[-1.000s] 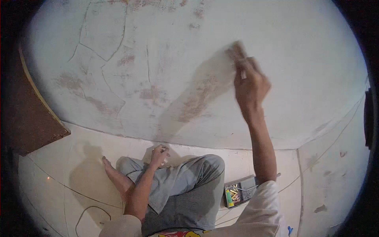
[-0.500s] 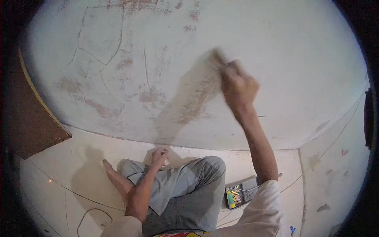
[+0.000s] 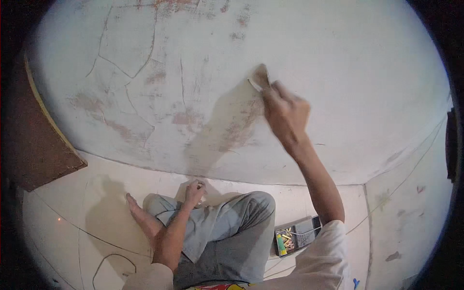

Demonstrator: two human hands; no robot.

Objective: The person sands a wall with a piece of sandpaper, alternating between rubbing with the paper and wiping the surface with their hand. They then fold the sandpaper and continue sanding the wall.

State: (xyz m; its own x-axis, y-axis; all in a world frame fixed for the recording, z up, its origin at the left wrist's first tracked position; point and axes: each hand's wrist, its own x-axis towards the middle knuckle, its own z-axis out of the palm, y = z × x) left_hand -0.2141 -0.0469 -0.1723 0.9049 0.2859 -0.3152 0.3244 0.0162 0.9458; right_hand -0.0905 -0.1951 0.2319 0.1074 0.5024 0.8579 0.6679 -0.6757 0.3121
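Leftward, wall (image 3: pixel 121 38): cracked, with reddish patches; seemingly unfinished.
Left hand (image 3: pixel 195 192): curled near the knee (image 3: pixel 162 201); cannot tell whether grasping anything.
Flat tool (image 3: pixel 261 76): up at the wall, above a reddish patch (image 3: pixel 237 129).
Right hand (image 3: pixel 288 117): clenched round the tool.
Wall, right side: mostly pale, even; seemingly further along.

The pale floor (image 3: pixel 309 268) bears the seated person (image 3: pixel 227 241) and a dark tray (image 3: pixel 297 236).
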